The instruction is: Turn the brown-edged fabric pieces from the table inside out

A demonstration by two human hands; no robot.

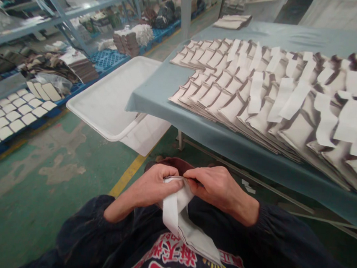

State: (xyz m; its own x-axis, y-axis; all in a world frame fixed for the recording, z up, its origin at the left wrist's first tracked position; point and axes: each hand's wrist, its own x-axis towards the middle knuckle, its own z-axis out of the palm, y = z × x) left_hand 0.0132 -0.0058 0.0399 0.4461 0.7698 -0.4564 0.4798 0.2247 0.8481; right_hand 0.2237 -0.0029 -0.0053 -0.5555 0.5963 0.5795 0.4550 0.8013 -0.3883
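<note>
Close to my chest, both hands grip one white and brown fabric piece [195, 236], its pale side hanging down over my apron. A narrow white strip [171, 211] lies against it. My left hand [157, 184] is closed on the upper left edge, thumb on top. At the upper right edge, my right hand [216, 186] pinches the fabric between thumb and fingers. Brown material [175, 164] shows behind the fingers; the far side of the piece is hidden.
A table with a blue-grey cover [151, 91] carries rows of overlapping pale fabric pieces [220, 98], many with white strips [290, 100] on top. Left of it stands a white plastic tub [106, 97]. Blue pallets [106, 59] hold stacked pieces beside the green floor [75, 191].
</note>
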